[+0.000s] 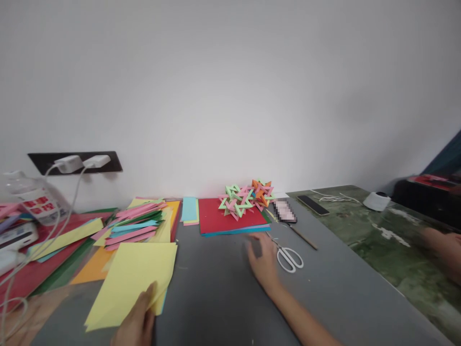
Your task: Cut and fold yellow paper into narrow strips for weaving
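My left hand (139, 315) is at the lower right corner of a stack of yellow paper (139, 269), its fingers closed on the edge of the top sheet. That corner curves up, and a blue edge shows beneath it. My right hand (264, 262) is over the grey tabletop (212, 283), slightly blurred, its thumb and fingers apart and holding nothing I can see. Just right of it lie white-handled scissors (290, 259), blades partly hidden. Beyond the fingers, a red sheet stack (212, 216) carries a green-and-pink folded paper star ball (236, 202) and an orange multicoloured one (262, 192).
Coloured paper strips (135, 223) are piled at left, near a plastic bottle (38, 197) and white charging cables (74, 206). A thin stick (302, 237) and phone (285, 211) lie right of centre. Another person's hand (444, 247) reaches over the green table (382, 250).
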Action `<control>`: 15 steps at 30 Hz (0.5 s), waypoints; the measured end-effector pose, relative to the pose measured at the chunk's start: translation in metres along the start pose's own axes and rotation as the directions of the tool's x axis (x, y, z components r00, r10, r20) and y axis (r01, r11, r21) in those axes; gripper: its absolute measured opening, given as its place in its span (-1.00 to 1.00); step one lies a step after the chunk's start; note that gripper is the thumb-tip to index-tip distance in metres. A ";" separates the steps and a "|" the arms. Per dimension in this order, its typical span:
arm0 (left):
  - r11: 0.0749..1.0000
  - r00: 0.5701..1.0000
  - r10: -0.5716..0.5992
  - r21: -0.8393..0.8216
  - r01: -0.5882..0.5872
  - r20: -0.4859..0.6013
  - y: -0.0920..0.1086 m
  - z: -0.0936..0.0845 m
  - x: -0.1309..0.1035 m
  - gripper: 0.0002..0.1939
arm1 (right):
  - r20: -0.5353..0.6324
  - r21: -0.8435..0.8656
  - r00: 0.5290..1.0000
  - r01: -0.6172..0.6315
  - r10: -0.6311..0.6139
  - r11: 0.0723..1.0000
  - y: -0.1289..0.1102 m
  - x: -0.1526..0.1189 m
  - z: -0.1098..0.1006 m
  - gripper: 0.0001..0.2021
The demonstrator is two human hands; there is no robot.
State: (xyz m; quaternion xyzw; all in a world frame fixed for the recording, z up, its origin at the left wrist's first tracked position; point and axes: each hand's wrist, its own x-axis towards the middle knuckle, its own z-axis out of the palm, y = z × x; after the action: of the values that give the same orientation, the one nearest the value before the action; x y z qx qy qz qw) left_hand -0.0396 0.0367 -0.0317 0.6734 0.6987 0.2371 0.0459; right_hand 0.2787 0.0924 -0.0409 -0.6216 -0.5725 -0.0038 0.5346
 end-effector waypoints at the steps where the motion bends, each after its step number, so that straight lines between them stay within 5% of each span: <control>1: 1.000 0.999 -0.016 0.005 0.016 -0.048 0.002 -0.002 0.000 -0.60 | 0.051 0.080 0.998 0.016 -0.020 0.997 -0.012 -0.006 0.004 -0.82; 4: 1.000 0.968 -0.012 -0.002 0.012 -0.251 0.026 -0.006 0.002 -0.64 | 0.236 0.346 0.969 -0.152 0.071 0.926 -0.053 -0.022 0.019 -0.80; 7: 0.954 0.909 0.238 -0.093 -0.285 -0.341 0.071 -0.002 0.008 -0.65 | 0.425 0.656 0.905 -0.330 0.029 0.678 -0.098 -0.034 0.035 -0.55; 9: 0.889 0.883 0.341 -0.194 -0.414 -0.322 0.101 0.004 0.014 -0.65 | 0.455 0.804 0.890 -0.406 -0.010 0.435 -0.122 -0.037 0.042 -0.40; 11: 0.839 0.885 0.399 -0.293 -0.458 -0.240 0.122 0.010 0.019 -0.62 | 0.489 0.826 0.866 -0.498 0.105 0.262 -0.133 -0.032 0.046 -0.36; 15: 0.814 0.897 0.440 -0.404 -0.417 -0.037 0.138 0.018 0.033 -0.57 | 0.471 0.773 0.772 -0.594 0.426 0.223 -0.107 -0.012 0.049 -0.49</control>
State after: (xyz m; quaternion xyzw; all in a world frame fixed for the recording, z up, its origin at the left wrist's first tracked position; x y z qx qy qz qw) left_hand 0.0912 0.0703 0.0151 0.7958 0.4635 0.3601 0.1489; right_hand 0.1679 0.0925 0.0014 -0.3880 -0.2860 0.5252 0.7013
